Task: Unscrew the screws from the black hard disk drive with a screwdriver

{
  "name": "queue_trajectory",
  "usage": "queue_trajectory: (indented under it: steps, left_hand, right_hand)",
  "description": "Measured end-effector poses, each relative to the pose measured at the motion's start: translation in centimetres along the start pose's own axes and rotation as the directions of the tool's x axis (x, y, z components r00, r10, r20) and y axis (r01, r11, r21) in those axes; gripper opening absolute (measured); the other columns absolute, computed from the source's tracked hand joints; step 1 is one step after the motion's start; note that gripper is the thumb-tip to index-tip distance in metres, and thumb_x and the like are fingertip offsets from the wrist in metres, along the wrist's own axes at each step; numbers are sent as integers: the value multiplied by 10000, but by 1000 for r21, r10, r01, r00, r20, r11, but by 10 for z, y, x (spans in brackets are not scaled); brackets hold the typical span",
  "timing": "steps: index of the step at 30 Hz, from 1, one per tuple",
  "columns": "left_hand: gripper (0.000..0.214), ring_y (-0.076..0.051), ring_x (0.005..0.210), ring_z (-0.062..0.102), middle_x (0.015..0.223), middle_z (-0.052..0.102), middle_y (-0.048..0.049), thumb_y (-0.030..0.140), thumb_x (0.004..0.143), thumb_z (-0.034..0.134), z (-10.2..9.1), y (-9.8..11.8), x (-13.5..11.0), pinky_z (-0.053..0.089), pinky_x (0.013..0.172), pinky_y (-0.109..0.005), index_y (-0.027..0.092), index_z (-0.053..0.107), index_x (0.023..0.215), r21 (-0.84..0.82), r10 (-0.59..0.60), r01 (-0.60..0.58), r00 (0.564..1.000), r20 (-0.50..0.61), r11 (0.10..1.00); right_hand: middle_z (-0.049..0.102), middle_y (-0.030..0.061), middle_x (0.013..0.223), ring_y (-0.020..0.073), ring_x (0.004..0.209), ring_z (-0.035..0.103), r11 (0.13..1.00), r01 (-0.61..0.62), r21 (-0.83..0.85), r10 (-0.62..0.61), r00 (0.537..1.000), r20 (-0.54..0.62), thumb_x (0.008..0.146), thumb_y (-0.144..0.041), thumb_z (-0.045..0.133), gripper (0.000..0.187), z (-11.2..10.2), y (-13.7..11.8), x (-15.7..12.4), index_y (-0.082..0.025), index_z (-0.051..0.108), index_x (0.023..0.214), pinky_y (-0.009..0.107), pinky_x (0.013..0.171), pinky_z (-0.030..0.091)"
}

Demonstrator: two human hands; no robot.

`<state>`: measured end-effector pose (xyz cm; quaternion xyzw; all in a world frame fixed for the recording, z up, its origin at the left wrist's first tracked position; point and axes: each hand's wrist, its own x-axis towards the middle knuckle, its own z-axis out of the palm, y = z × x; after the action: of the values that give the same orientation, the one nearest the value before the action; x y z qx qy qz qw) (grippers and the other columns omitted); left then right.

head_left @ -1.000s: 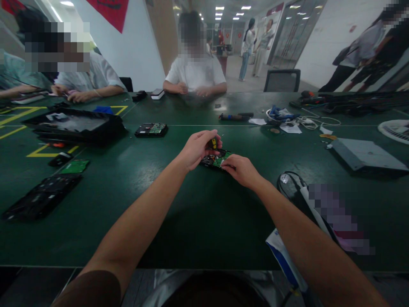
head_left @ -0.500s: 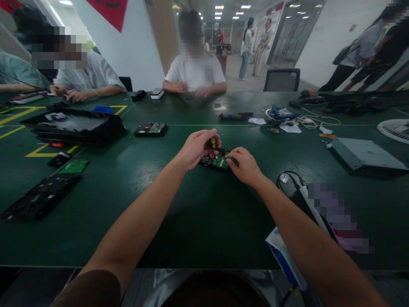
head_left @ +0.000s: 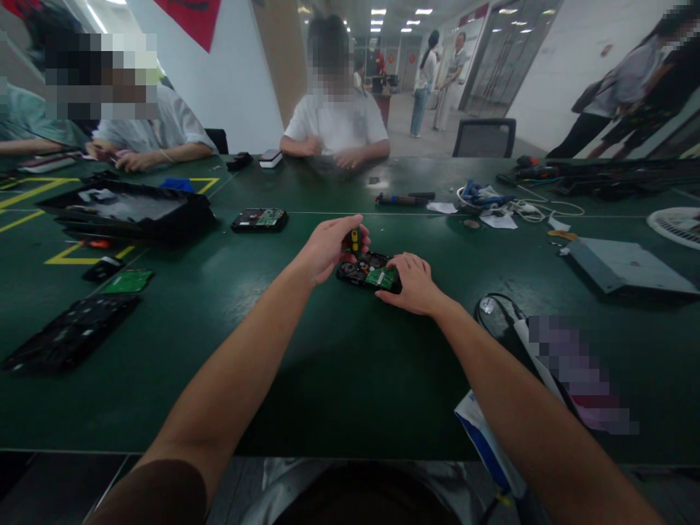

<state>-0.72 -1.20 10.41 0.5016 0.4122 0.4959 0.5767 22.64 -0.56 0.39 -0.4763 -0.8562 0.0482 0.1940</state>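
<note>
A black hard drive [head_left: 365, 273] with a green circuit board on top lies on the green table [head_left: 339, 364] in front of me. My left hand [head_left: 327, 246] is closed around a black and yellow screwdriver [head_left: 354, 239], held upright over the drive's far left edge. My right hand [head_left: 414, 284] rests on the drive's right end, fingers curled over its edge and gripping it.
A second hard drive [head_left: 259, 219] lies further back on the left. A black tray [head_left: 128, 211], a loose green board [head_left: 129, 281] and a black panel [head_left: 71, 332] sit at the left. Cables [head_left: 492, 198] and a grey slab [head_left: 623, 264] lie right. Other people sit across the table.
My right hand has come down from picking at the board to clasp the drive's right end. My left hand with the screwdriver has lifted slightly and shifted back.
</note>
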Motion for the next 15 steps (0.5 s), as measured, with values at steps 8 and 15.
queue_trajectory:
  steps: [8, 15]
  left_hand:
    - [312, -156, 684, 652, 828, 710, -93, 467, 896, 660, -1, -1, 0, 433, 530, -247, 161, 684, 842, -3, 12, -12, 1000, -3, 1000]
    - [321, -162, 702, 662, 825, 704, -82, 478, 876, 677, 0, -1, 1, 455, 537, -243, 158, 680, 853, -4, 38, -38, 999, -38, 999]
  right_hand:
    - [602, 166, 1247, 402, 1210, 510, 994, -82, -74, 79, 996, -41, 790, -795, 644, 694, -4, -12, 0, -237, 603, 1200, 594, 1041, 387]
    - [611, 227, 1153, 431, 1106, 536, 978, -143, -151, 132, 988, -81, 807, -875, 529, 780, -6, -28, -6, -200, 613, 1188, 620, 953, 432]
